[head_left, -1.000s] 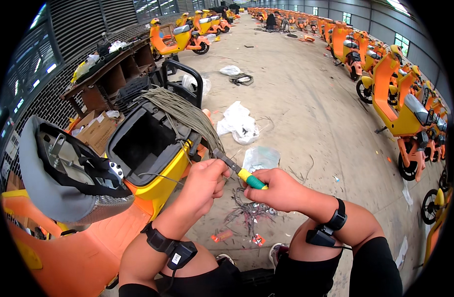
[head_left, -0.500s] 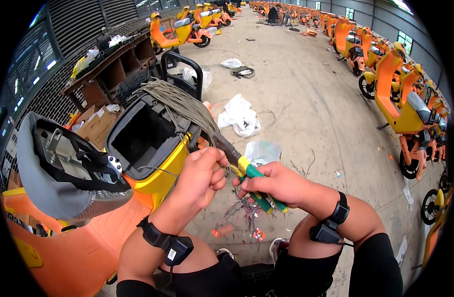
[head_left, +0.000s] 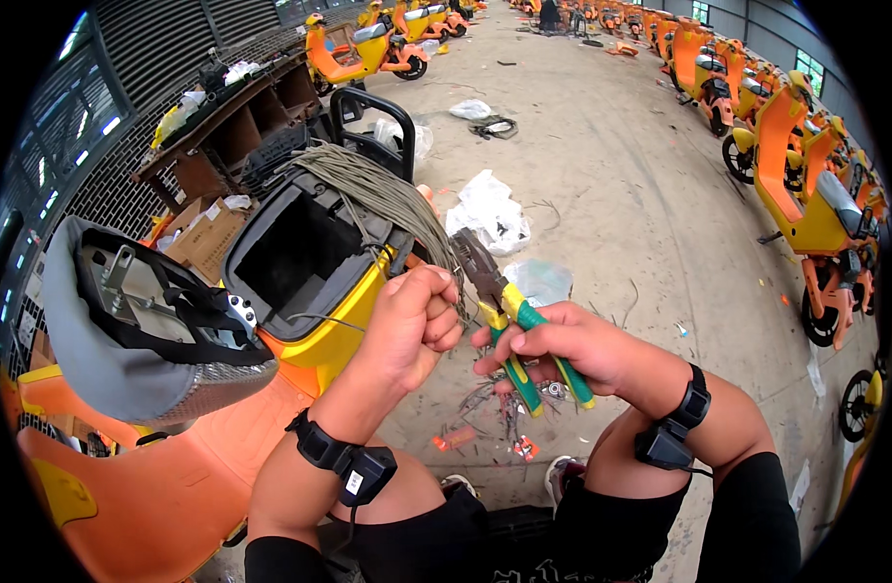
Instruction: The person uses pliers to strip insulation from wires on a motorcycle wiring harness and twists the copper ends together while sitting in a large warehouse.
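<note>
My right hand (head_left: 567,345) is wrapped round a pair of pliers (head_left: 526,328) with green and yellow handles. The handles are spread, and the dark jaws point up and away to the left. Just left of the pliers, my left hand (head_left: 415,325) is closed in a fist; what it grips, if anything, is hidden. Behind it a bundle of grey-green cords (head_left: 373,189) drapes over the rim of an open black storage compartment (head_left: 315,325) on a yellow and orange scooter. The scooter's grey seat (head_left: 106,360) is tipped up to the left, showing its underside.
Dark scraps of cord (head_left: 509,413) litter the concrete floor between my feet. White plastic bags (head_left: 487,216) lie beyond the pliers. Rows of orange and yellow scooters (head_left: 796,185) stand on the right. A brown shelf unit (head_left: 223,121) and a cardboard box (head_left: 208,238) are at the left.
The pliers' handles have opened wider in my right hand, and the jaws sit a little farther from my left fist. The whole view has shifted slightly.
</note>
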Available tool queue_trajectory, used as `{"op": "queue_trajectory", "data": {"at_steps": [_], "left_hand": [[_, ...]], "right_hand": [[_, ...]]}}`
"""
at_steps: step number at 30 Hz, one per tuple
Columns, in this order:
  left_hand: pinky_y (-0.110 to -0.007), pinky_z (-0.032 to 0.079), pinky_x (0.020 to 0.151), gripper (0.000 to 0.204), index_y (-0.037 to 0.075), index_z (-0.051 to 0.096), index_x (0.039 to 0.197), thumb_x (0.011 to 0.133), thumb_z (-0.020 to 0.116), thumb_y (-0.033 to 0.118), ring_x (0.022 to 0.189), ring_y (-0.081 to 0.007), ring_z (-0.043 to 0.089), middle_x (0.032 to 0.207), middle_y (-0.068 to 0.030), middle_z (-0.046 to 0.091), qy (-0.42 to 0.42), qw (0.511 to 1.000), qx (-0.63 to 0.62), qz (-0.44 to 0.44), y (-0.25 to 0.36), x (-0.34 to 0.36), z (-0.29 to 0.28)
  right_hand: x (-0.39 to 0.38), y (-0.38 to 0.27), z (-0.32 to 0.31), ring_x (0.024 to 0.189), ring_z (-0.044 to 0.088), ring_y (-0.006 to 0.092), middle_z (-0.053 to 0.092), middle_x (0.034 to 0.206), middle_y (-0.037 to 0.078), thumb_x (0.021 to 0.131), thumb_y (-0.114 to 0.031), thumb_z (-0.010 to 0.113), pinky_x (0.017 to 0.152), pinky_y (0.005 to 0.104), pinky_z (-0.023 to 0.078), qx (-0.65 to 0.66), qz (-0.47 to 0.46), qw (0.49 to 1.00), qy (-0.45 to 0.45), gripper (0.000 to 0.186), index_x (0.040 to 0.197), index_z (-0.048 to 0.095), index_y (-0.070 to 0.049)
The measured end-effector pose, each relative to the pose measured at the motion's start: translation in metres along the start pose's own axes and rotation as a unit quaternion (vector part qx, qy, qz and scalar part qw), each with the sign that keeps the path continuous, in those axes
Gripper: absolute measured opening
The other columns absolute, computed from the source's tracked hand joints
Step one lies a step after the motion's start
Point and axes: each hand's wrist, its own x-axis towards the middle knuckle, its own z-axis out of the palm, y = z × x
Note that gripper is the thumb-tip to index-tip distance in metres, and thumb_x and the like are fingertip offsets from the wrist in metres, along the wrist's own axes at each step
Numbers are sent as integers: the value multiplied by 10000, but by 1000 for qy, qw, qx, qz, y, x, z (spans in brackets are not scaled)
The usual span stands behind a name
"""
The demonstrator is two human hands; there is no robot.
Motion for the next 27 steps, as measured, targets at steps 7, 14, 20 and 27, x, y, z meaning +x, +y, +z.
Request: {"op": "queue_trajectory", "data": {"at_steps": [7, 14, 20, 27], "left_hand": [[-269, 231, 458, 162, 31, 522, 812, 926, 525, 146, 449, -70, 228, 548, 60, 237, -8, 996, 71, 56, -2, 4, -14], [-260, 249, 467, 177, 9, 570, 839, 935, 522, 150, 461, -70, 267, 552, 54, 317, 28, 979, 179, 89, -3, 1, -12], [-236, 323, 493, 206, 12, 636, 895, 942, 531, 182, 508, -57, 385, 604, 39, 482, -25, 919, 388, 70, -12, 7, -17], [-305, 497, 752, 246, -8, 688, 1017, 912, 598, 196, 822, -134, 619, 836, -45, 689, -87, 904, 402, 119, -24, -3, 3]], "right_hand": [[6, 3, -18, 1011, 610, 154, 622, 1193, 58, 894, -187, 647, 884, 327, 504, 24, -93, 992, 86, 281, 1092, 666, 11], [8, -9, -42, 869, 605, 168, 601, 1016, 77, 900, -241, 665, 793, 331, 516, 107, -261, 929, 240, 351, 1161, 600, -14], [-3, -13, -24, 998, 583, 182, 574, 1065, 29, 834, -136, 743, 849, 310, 481, -292, -314, 871, 239, 170, 971, 700, -46], [9, 5, -16, 1005, 570, 307, 579, 1106, 121, 712, -128, 793, 860, 399, 460, -590, -433, 665, 149, 195, 862, 699, -48]]}}
